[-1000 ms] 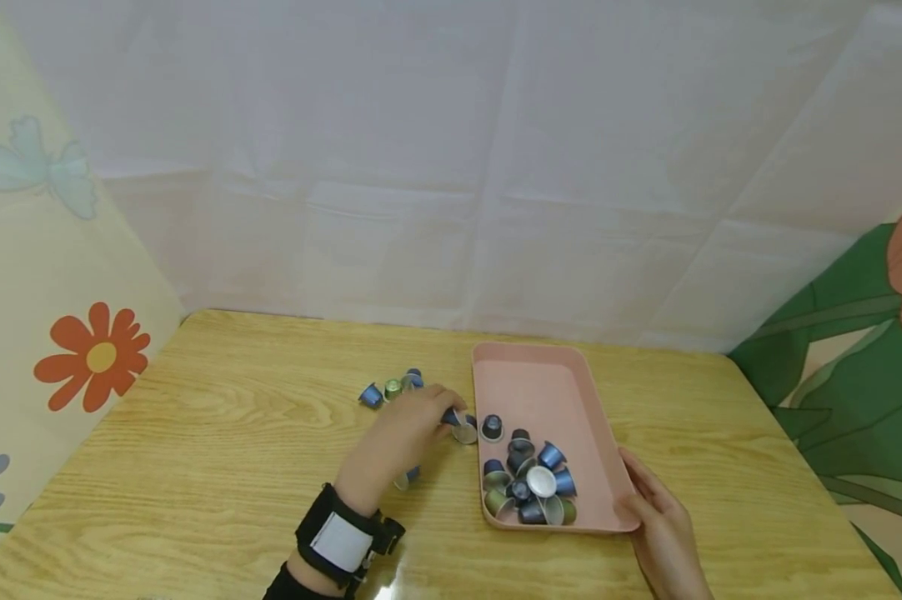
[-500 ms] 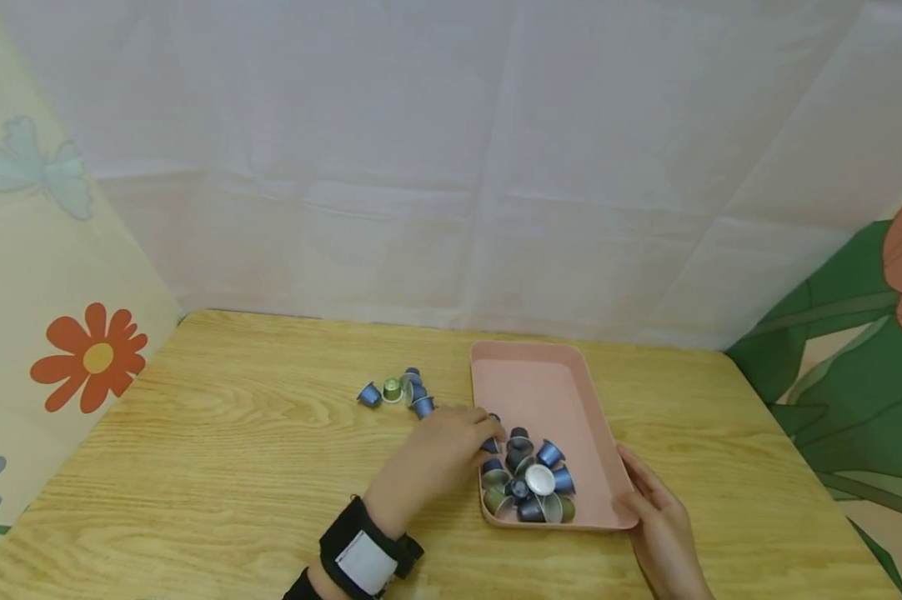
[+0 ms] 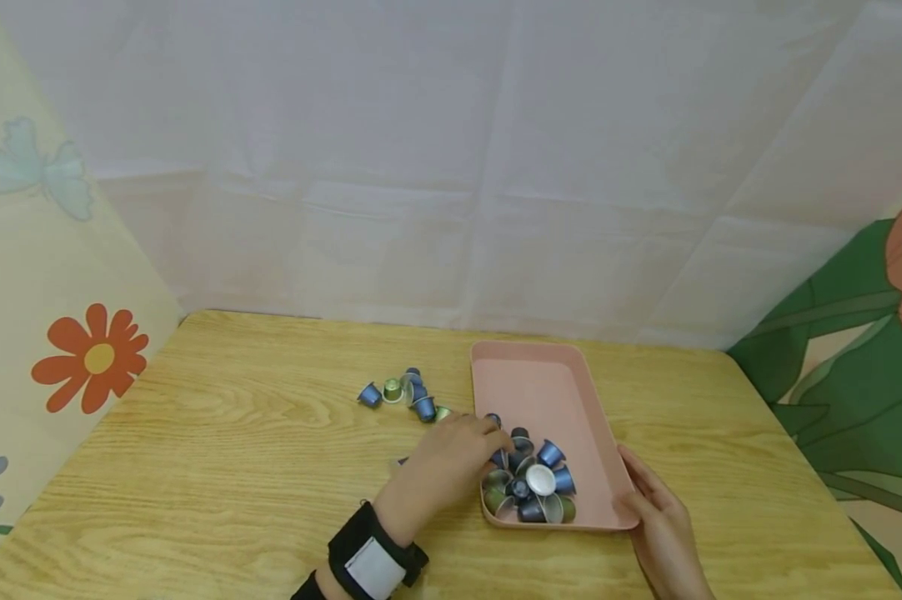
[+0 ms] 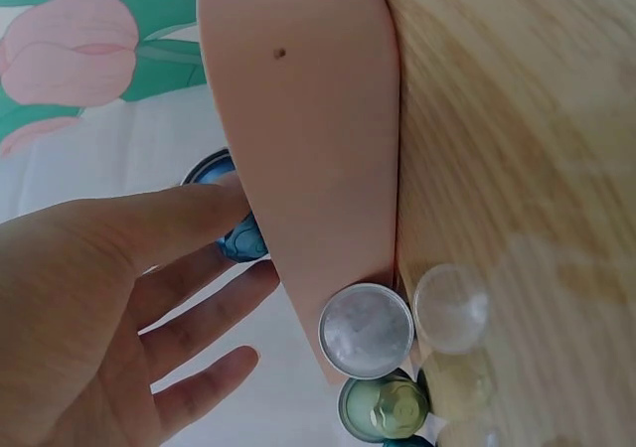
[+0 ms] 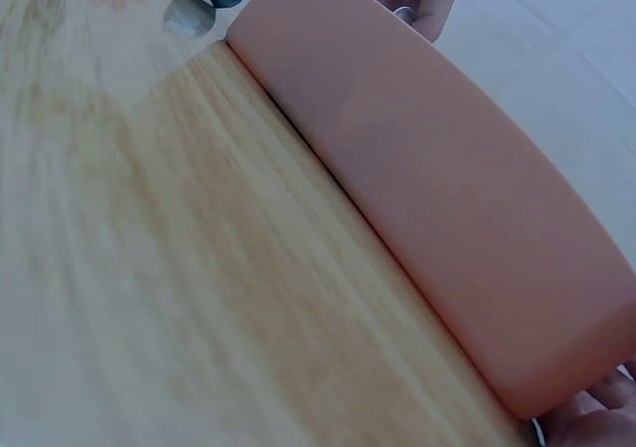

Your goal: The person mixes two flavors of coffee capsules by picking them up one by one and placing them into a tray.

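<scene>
In the head view my left hand [image 3: 454,458] reaches over the near left wall of a pink tray [image 3: 544,383]. Its thumb and fingers pinch a blue coffee capsule [image 4: 243,240], seen partly behind the tray wall in the left wrist view. Several blue, dark and green capsules lie heaped in the tray's near end, among them one with a white lid [image 3: 541,480]. My right hand [image 3: 664,521] grips the tray at its near right corner, thumb at the rim and fingers along the outer side.
On the wooden table [image 3: 271,433], left of the tray, lie a blue capsule [image 3: 370,395], a green capsule [image 3: 393,389] and several others. A capsule with a silver lid [image 4: 366,331] stands close by the tray's outer wall. Behind the table hangs a white cloth [image 3: 421,208].
My left hand has moved right from the table to above the tray with a capsule, then slightly toward the near end. The right hand and the tray have stayed put.
</scene>
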{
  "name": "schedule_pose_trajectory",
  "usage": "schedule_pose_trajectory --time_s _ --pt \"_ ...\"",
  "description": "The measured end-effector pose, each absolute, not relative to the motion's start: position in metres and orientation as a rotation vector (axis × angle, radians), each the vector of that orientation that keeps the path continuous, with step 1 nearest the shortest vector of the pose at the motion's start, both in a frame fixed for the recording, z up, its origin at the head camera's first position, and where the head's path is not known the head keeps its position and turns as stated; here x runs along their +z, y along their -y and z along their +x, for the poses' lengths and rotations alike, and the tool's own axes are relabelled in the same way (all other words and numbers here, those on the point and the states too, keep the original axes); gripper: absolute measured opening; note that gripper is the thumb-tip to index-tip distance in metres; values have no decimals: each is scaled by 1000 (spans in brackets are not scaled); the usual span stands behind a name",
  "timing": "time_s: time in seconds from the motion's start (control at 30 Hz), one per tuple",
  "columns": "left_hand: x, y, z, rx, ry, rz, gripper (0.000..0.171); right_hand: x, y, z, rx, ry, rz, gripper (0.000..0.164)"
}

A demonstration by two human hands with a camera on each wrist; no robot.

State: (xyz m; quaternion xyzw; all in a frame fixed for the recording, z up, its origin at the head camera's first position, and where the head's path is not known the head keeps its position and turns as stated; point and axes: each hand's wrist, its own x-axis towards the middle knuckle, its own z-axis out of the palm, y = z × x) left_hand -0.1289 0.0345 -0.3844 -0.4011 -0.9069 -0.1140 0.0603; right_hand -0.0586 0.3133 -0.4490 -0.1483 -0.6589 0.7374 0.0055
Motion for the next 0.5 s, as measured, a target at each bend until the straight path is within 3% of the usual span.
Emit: schedule_pose_trajectory --time_s 0.5 --pt "-381 -33 -126 -328 2714 -1197 24 -448 -313 -59 2292 2093 -500 62"
